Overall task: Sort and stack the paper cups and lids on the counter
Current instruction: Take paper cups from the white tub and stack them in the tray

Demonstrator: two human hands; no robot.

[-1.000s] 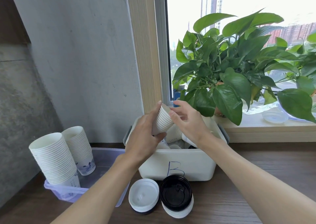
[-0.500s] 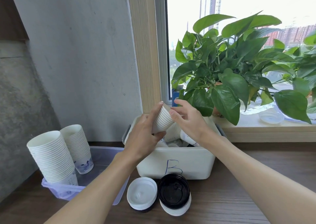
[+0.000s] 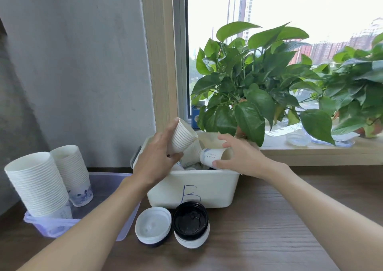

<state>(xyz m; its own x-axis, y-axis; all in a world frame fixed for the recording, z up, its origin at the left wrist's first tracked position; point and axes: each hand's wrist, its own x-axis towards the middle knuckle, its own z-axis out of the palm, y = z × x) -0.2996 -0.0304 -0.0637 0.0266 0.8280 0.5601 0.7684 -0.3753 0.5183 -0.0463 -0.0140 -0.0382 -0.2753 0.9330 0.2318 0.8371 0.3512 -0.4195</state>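
On the wooden counter, over the white bin, the left hand wraps a tilted cup stack, mouth up-right, while the right hand pinches a single cup lying sideways just below that mouth, base pointing left.

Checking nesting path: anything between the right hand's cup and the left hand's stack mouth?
Nothing visible: the right hand holds the cup beside the stack in the left hand; only air between them, above the bin.
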